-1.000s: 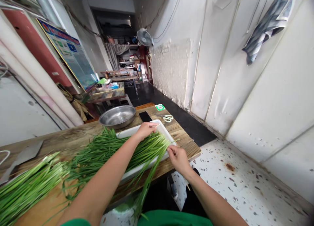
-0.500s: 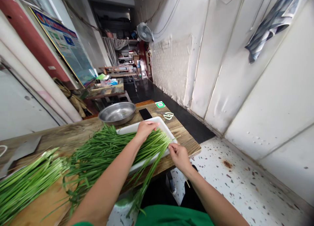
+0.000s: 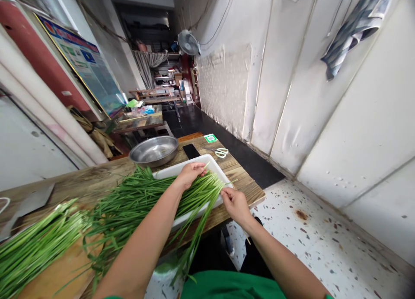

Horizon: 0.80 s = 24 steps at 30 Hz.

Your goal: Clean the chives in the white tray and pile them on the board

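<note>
A big bunch of garlic chives (image 3: 145,199) lies across a white plastic tray (image 3: 223,176), pale stem ends to the right. Over the tray, my left hand (image 3: 192,174) is closed in a pinch, with a single pale stalk poking out past its fingertips. My right hand (image 3: 235,204) sits at the tray's right corner, thumb and forefinger pinched on the stem ends of several chives whose leaves hang over the front edge. A second chive bundle (image 3: 42,234) rests on a wooden cutting board (image 3: 61,268) at the lower left.
Behind the tray are a steel basin (image 3: 154,151), a black phone (image 3: 191,151), white-handled scissors (image 3: 221,152) and a green QR card (image 3: 210,138). A cleaver (image 3: 34,199) lies on the wooden table (image 3: 97,178) at left. A white wall (image 3: 324,130) runs along the right.
My left hand has lowered slightly, and a pale stalk now shows at its fingertips. My right hand keeps its pinch at the tray corner. The view has shifted slightly.
</note>
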Motion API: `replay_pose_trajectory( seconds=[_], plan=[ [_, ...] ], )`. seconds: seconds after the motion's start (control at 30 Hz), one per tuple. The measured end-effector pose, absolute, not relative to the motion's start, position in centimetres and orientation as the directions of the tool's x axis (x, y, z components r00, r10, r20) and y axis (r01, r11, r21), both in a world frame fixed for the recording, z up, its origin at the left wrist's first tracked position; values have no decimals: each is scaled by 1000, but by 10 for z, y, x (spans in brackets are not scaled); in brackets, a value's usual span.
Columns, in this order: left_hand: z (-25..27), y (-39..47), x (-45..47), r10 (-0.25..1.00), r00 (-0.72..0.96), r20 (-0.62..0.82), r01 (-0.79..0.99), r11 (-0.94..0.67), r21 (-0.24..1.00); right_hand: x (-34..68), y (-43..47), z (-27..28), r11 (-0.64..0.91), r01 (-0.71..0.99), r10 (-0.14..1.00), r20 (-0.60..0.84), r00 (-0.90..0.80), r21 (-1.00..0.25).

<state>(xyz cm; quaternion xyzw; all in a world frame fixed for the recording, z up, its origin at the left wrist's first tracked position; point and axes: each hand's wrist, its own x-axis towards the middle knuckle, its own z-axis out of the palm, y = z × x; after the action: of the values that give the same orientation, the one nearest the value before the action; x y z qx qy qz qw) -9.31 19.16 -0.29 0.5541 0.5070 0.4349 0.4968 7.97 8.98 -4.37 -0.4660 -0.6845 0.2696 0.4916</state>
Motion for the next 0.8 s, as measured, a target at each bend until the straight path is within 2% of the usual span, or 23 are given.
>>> replay_pose_trajectory(
  seconds=[0.33,0.57,0.8],
  plan=[
    [3,184,-96,989,126,74,344,-113,932,80,88,-44,418,393,903,422,-80,-819],
    [2,184,-94,996,83,-34,258,11,966,79,91,-47,422,390,902,421,-93,-818],
    [0,185,-96,995,98,-25,251,0,968,79,92,-47,420,388,905,412,-109,-821]
  ],
)
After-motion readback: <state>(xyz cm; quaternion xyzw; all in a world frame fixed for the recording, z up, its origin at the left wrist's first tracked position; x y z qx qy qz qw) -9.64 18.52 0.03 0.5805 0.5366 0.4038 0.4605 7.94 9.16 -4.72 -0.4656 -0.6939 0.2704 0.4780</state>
